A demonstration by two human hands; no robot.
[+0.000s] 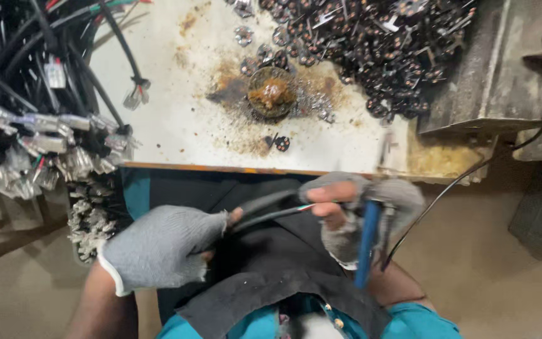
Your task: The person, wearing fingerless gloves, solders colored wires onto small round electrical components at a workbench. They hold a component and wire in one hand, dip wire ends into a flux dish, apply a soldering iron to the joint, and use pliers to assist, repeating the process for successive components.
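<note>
Hands in grey fingerless gloves work below the bench edge (221,168). Left hand (158,248) clenches the black cable (265,210); right hand (352,213) pinches its wire ends while gripping a blue-handled tool (366,242). Advise keeping the cable taut and steady.

Grey knitted cloth gloves (158,245) are looking coarse and matt. Thin black plastic-sheathed cable (265,210) is showing a slight gloss. Blue plastic tool handle (367,242) is appearing smooth. White counter (170,119) is looking rust-stained, grimy, rough.

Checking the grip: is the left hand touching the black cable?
Touching. The head view shows the left hand in its grey glove, closed around the black cable, which emerges from its fingertips.
</note>
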